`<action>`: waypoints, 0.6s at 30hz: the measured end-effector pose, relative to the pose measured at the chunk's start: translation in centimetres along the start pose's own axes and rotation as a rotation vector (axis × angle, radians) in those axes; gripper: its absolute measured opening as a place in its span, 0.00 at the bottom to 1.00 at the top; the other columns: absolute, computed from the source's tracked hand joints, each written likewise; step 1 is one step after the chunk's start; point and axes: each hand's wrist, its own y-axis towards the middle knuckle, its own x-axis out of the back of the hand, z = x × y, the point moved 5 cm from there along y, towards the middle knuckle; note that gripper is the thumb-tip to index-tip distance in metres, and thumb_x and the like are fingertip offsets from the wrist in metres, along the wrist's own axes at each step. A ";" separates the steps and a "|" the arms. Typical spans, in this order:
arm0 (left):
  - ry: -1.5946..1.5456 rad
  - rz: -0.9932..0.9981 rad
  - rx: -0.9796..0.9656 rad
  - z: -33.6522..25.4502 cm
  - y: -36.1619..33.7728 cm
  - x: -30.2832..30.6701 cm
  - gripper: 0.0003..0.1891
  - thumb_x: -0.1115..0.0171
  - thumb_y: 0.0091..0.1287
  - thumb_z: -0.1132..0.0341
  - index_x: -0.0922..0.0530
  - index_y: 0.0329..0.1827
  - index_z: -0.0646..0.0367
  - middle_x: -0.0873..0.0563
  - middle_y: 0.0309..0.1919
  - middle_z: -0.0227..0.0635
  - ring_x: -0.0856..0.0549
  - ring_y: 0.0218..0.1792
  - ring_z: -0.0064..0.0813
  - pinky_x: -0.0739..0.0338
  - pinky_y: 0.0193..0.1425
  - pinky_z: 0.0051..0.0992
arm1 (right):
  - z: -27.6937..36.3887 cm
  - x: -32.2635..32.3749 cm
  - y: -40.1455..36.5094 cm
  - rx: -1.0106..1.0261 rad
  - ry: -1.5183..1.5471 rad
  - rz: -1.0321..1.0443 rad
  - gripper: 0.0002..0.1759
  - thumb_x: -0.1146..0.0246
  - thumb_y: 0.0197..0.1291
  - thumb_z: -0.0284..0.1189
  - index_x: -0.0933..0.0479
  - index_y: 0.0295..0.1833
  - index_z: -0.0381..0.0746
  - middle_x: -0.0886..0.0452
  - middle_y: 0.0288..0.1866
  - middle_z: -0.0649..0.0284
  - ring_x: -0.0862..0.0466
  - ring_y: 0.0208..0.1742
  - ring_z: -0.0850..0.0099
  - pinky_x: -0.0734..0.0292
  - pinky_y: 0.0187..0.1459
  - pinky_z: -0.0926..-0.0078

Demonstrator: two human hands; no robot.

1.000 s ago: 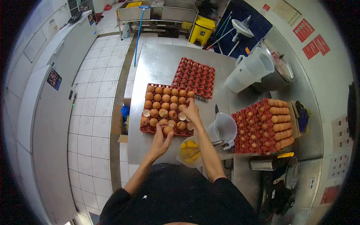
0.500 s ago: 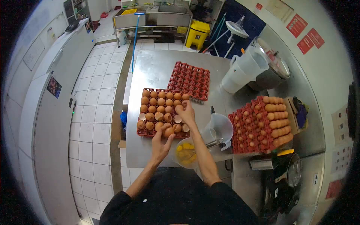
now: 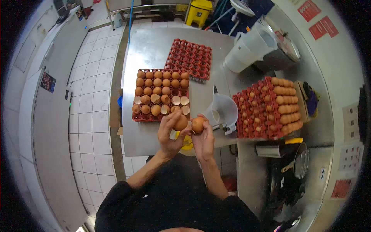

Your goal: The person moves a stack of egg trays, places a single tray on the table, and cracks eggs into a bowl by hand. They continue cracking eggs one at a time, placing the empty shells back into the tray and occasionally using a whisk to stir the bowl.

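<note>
My left hand (image 3: 169,135) is wrapped around a brown egg (image 3: 180,123). Close beside it, my right hand (image 3: 203,141) grips another brown egg (image 3: 198,125). Both eggs are above a bowl with yellow yolks (image 3: 187,144), mostly hidden by my hands. Just beyond them lies a red egg tray (image 3: 157,119), its far rows filled with whole brown eggs (image 3: 157,82) and its near rows with opened shells (image 3: 176,100). Part of a metal whisk handle (image 3: 219,126) shows to the right of my right hand.
A second red tray (image 3: 188,58) lies behind the first. To the right stand a clear jug (image 3: 227,109), a tall plastic pitcher (image 3: 247,50) and stacked trays of eggs (image 3: 266,112). Pans and a strainer (image 3: 302,160) sit on the lower right counter.
My right hand has lifted an egg from the tray and brought it toward me, beside the egg in my left hand. Both hands are now over the bowl. The view has tilted down.
</note>
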 end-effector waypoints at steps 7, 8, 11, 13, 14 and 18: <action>-0.229 0.226 0.237 1.1 -2.1 -1.2 0.22 0.32 0.65 0.69 0.28 0.61 0.63 0.18 0.49 0.48 0.17 0.53 0.37 0.23 0.61 0.37 | -0.5 3.8 -1.6 -0.021 -0.047 -0.093 0.21 0.51 0.77 0.37 0.34 0.70 0.42 0.25 0.59 0.58 0.23 0.58 0.69 0.27 0.62 0.67; -0.152 0.325 0.240 1.6 -1.9 -1.2 0.21 0.35 0.64 0.68 0.30 0.57 0.62 0.21 0.46 0.46 0.18 0.50 0.35 0.23 0.59 0.35 | -0.2 3.8 -2.0 -0.058 -0.081 -0.062 0.21 0.48 0.76 0.34 0.35 0.70 0.42 0.25 0.61 0.57 0.23 0.60 0.69 0.27 0.63 0.67; -0.160 0.677 0.454 2.1 -2.2 -2.0 0.24 0.35 0.62 0.69 0.31 0.60 0.61 0.17 0.49 0.51 0.15 0.53 0.51 0.21 0.60 0.39 | -0.7 5.0 -2.4 -0.122 -0.129 -0.010 0.27 0.38 0.69 0.27 0.37 0.70 0.41 0.26 0.64 0.54 0.22 0.60 0.68 0.25 0.63 0.68; -0.185 0.709 0.436 2.2 -2.0 -1.8 0.25 0.33 0.61 0.68 0.28 0.62 0.62 0.17 0.52 0.53 0.14 0.55 0.51 0.20 0.60 0.41 | -0.9 5.4 -2.4 -0.142 -0.507 0.132 0.30 0.36 0.66 0.26 0.36 0.71 0.36 0.25 0.66 0.51 0.21 0.61 0.64 0.25 0.63 0.68; -0.174 0.769 0.325 1.8 -1.9 -1.8 0.26 0.32 0.60 0.68 0.27 0.62 0.62 0.16 0.52 0.53 0.14 0.54 0.50 0.20 0.59 0.40 | -1.2 6.2 -2.3 -0.147 -0.510 0.131 0.30 0.36 0.66 0.26 0.36 0.71 0.36 0.25 0.66 0.51 0.21 0.61 0.64 0.25 0.63 0.68; -0.173 0.853 0.292 2.7 -2.4 -1.7 0.26 0.29 0.59 0.67 0.23 0.61 0.61 0.14 0.52 0.54 0.14 0.53 0.55 0.18 0.55 0.42 | -0.8 6.1 -1.9 -0.015 -1.057 0.182 0.32 0.35 0.64 0.28 0.35 0.72 0.31 0.25 0.67 0.45 0.22 0.67 0.55 0.27 0.68 0.63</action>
